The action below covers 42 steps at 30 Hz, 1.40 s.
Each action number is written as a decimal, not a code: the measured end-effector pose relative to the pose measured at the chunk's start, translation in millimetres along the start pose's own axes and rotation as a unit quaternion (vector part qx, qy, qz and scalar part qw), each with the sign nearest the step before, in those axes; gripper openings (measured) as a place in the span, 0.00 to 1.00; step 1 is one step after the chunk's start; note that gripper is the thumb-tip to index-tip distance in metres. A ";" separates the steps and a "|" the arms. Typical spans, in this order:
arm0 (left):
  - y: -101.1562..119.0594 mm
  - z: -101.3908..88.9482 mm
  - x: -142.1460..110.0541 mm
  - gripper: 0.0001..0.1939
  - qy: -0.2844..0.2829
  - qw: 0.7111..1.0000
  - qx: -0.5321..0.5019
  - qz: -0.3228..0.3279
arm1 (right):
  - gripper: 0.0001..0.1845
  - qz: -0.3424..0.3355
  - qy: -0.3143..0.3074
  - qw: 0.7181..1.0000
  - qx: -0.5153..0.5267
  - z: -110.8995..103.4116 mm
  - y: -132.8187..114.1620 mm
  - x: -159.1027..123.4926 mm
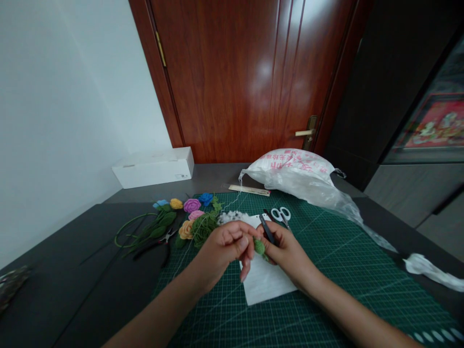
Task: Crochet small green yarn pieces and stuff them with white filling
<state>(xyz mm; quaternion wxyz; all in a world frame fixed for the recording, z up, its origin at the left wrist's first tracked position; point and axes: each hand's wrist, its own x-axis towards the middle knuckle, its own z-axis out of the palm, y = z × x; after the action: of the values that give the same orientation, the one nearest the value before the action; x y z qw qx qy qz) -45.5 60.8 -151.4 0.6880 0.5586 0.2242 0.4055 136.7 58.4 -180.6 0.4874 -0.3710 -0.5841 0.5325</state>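
Observation:
Over the white paper point(270, 285), both hands meet at a small green crocheted piece point(259, 246). My right hand point(284, 246) pinches this piece and also grips a slim black tool point(267, 229), whose working end is hidden. With fingers bent together, my left hand point(232, 244) is closed at the piece's left edge; what lies between its fingertips is too small to make out. Just left of that hand lies a tangle of green yarn point(204, 229), and grey-white fluffy yarn point(232, 217) sits behind it.
A green cutting mat point(333, 261) covers the dark table. White-handled scissors point(282, 215), a ruler point(249, 190) and a plastic bag point(297, 169) lie beyond my hands. Leftward are crocheted flowers point(192, 205), black-handled pliers point(166, 238) and a white box point(155, 169).

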 end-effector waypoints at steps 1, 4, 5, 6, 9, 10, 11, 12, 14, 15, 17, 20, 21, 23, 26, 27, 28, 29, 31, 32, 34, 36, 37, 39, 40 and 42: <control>0.9 0.4 0.3 0.15 0.010 1.000 -0.003 0.003 | 0.23 -0.012 0.011 1.000 -0.007 0.1 -1.5 -0.6; 2.1 3.0 2.7 0.20 0.044 0.999 -0.005 -0.001 | 0.21 -0.052 0.041 0.997 -0.028 1.1 -4.2 -2.0; 1.7 4.2 3.6 0.20 0.047 0.999 -0.001 -0.006 | 0.20 -0.060 0.044 0.997 -0.029 1.8 -4.1 -2.3; 1.0 5.3 4.5 0.20 0.048 0.999 0.005 -0.012 | 0.19 -0.066 0.043 0.996 -0.030 2.4 -3.4 -2.6; -1.6 6.8 6.0 0.18 0.065 0.997 0.039 -0.021 | 0.16 -0.077 0.044 0.995 -0.052 3.4 -0.8 -3.7; -2.0 6.3 6.0 0.17 0.077 0.995 0.056 -0.021 | 0.15 -0.081 0.050 0.993 -0.067 3.1 -0.3 -4.1; -1.9 5.4 6.0 0.15 0.086 0.993 0.075 -0.022 | 0.14 -0.086 0.058 0.991 -0.082 2.5 -0.1 -4.3; -1.4 4.3 6.0 0.14 0.095 0.991 0.093 -0.020 | 0.14 -0.091 0.066 0.989 -0.096 1.5 -0.1 -4.3; 1.0 1.9 6.0 0.13 0.104 0.988 0.117 -0.013 | 0.14 -0.098 0.080 0.985 -0.114 -0.8 -0.8 -4.1; 2.5 1.1 6.0 0.12 0.103 0.987 0.121 -0.010 | 0.14 -0.101 0.083 0.984 -0.120 -2.1 -1.2 -3.8; 5.6 0.6 6.0 0.11 0.097 0.988 0.118 -0.001 | 0.13 -0.107 0.086 0.982 -0.133 -4.2 -2.0 -3.2; 8.5 1.7 5.6 0.09 0.095 0.990 0.103 0.018 | 0.13 -0.113 0.069 0.982 -0.135 -5.6 -2.6 -3.3; 8.9 2.1 5.3 0.09 0.098 0.990 0.096 0.027 | 0.14 -0.111 0.060 0.984 -0.129 -5.4 -2.6 -3.5; 9.2 2.1 4.8 0.10 0.101 0.991 0.085 0.040 | 0.16 -0.098 0.045 0.988 -0.111 -4.3 -2.4 -4.0; 8.8 0.4 4.4 0.09 0.105 0.991 0.075 0.042 | 0.21 -0.075 0.035 0.992 -0.090 -1.9 -3.0 -4.1; 8.4 -0.3 4.5 0.08 0.105 0.991 0.070 0.040 | 0.22 -0.067 0.031 0.994 -0.085 -1.2 -3.6 -4.0; 8.0 -1.1 4.7 0.07 0.103 0.992 0.063 0.038 | 0.23 -0.058 0.024 0.995 -0.078 -0.5 -4.4 -3.9; 7.4 -1.6 5.0 0.07 0.100 0.993 0.054 0.040 | 0.24 -0.046 0.015 0.997 -0.068 0.2 -5.3 -3.8; 5.7 -2.0 5.5 0.08 0.089 0.994 0.030 0.054 | 0.26 -0.018 0.000 0.999 -0.041 2.0 -6.5 -4.1; 4.7 -1.8 5.7 0.09 0.079 0.995 0.018 0.060 | 0.26 -0.003 -0.004 1.000 -0.026 3.1 -6.5 -4.4; 2.7 -0.9 5.6 0.12 0.055 0.997 -0.008 0.056 | 0.27 0.024 -0.013 1.000 0.005 5.3 -4.8 -4.9; 1.0 -0.1 5.1 0.14 0.033 0.999 -0.029 0.031 | 0.27 0.052 -0.034 0.998 0.029 5.0 -1.4 -4.1; 0.5 -0.1 4.9 0.14 0.025 0.999 -0.034 0.019 | 0.27 0.060 -0.045 0.997 0.028 2.8 0.6 -2.8; 0.3 -1.8 4.9 0.14 0.028 0.999 -0.027 0.009 | 0.25 0.047 -0.045 0.998 -0.012 -6.9 4.2 1.9; 0.6 -3.4 5.2 0.14 0.037 0.999 -0.014 0.010 | 0.23 0.012 -0.011 0.998 -0.060 -14.1 5.6 5.0; 1.6 -7.9 6.2 0.13 0.060 0.998 0.016 0.015 | 0.19 -0.062 0.085 0.980 -0.172 -30.3 7.9 11.5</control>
<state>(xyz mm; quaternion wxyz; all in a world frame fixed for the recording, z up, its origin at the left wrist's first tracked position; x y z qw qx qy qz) -48.5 70.5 -151.2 0.6578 0.5478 0.2633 0.4449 162.4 78.5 -187.6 0.4960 -0.4562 -0.6453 0.3598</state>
